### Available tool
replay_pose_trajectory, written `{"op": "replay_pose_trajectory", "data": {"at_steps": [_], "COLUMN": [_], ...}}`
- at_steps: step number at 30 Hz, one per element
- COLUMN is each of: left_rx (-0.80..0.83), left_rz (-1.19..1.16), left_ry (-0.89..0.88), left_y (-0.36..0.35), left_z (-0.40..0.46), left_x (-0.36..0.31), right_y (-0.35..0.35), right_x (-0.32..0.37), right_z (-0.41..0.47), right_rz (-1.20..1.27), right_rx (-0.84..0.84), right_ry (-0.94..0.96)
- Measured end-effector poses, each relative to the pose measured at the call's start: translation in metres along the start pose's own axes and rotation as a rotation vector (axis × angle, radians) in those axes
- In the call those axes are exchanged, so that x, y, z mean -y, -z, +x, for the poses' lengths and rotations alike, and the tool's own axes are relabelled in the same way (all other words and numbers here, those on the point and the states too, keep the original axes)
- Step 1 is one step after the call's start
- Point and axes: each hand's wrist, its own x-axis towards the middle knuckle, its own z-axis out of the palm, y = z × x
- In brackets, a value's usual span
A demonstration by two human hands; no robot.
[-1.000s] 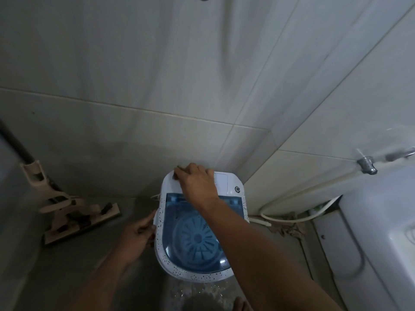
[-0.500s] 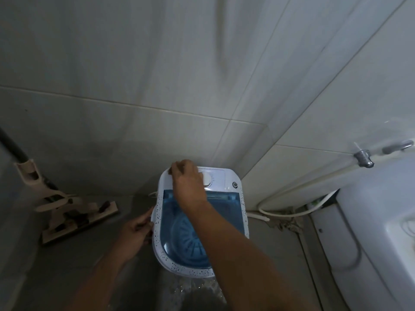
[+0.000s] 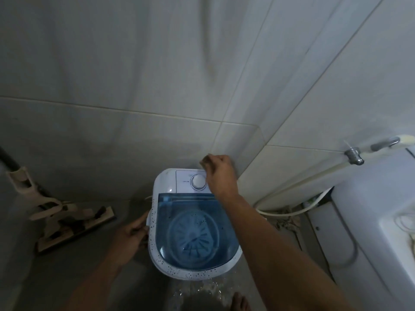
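— Where does the small white plastic washing machine stand?

— On the grey bathroom floor, in the corner of the tiled walls; its translucent blue lid lies closed over the tub; through it shows a round ribbed disc at the tub's bottom.

— And the hands?

— The left hand grips the machine's left rim, fingers curled round the speckled edge; the right hand hangs above the machine's rear right corner, just beside its round white dial, fingers clenched on a small dark scrap, too blurred to name; a beige mop lies left of the machine.
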Motion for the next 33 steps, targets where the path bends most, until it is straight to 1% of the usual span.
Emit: {"op": "replay_pose_trajectory", "data": {"at_steps": [2,5,8,10,12,13,14,15,16,18,19,20,21,23,25,27,30,31,32,33], "left_rx": [0.008,0.007,0.006,0.012,0.022,0.021,0.015,0.005,0.002,0.009,0.009,0.004,-0.002,-0.007,-0.009,-0.001,0.006,0.008,0.009,0.015], "left_rz": [0.008,-0.001,0.006,0.006,0.017,0.010,0.005,-0.005,-0.006,-0.004,-0.008,-0.009,-0.017,-0.027,-0.042,-0.039,-0.026,-0.032,-0.031,-0.027], "left_ry": [0.001,0.002,-0.008,-0.021,-0.024,-0.021,-0.014,-0.008,-0.004,0.007,0.010,0.013,0.010,0.008,0.010,0.011,0.003,-0.004,-0.008,-0.014], "left_y": [0.001,0.002,0.000,0.000,0.001,0.001,0.002,0.002,0.003,0.004,0.005,0.007,0.008,0.008,0.009,0.010,0.010,0.010,0.010,0.010], "left_z": [0.000,-0.001,0.000,-0.001,0.001,0.001,0.002,0.003,0.004,0.006,0.007,0.008,0.009,0.013,0.015,0.018,0.020,0.020,0.020,0.019], "left_x": [-0.001,-0.002,-0.001,-0.002,-0.001,-0.001,0.001,0.001,0.002,0.005,0.007,0.009,0.010,0.014,0.016,0.019,0.021,0.020,0.020,0.019], "right_y": [-0.008,-0.033,-0.057,-0.065,-0.068,-0.066,-0.063,-0.058,-0.054,-0.049,-0.049,-0.050,-0.053,-0.057,-0.065,-0.076,-0.083,-0.081,-0.078,-0.074], "right_x": [0.007,0.031,0.049,0.052,0.054,0.055,0.056,0.056,0.055,0.047,0.044,0.042,0.043,0.049,0.053,0.057,0.069,0.073,0.076,0.078], "right_z": [0.001,-0.002,-0.018,-0.028,-0.030,-0.028,-0.024,-0.020,-0.013,-0.001,0.004,0.006,0.005,-0.005,-0.019,-0.031,-0.036,-0.032,-0.026,-0.018], "right_rz": [-0.021,-0.141,-0.280,-0.276,-0.232,-0.173,-0.109,-0.055,-0.018,-0.030,-0.071,-0.119,-0.164,-0.219,-0.258,-0.297,-0.227,-0.205,-0.182,-0.159], "right_rx": [0.022,0.150,0.270,0.287,0.361,0.399,0.407,0.369,0.297,0.172,0.173,0.210,0.254,0.304,0.323,0.378,0.535,0.537,0.497,0.424], "right_ry": [0.083,0.228,0.248,0.307,0.407,0.425,0.413,0.371,0.309,0.190,0.151,0.135,0.144,0.220,0.339,0.458,0.497,0.485,0.458,0.415]}}
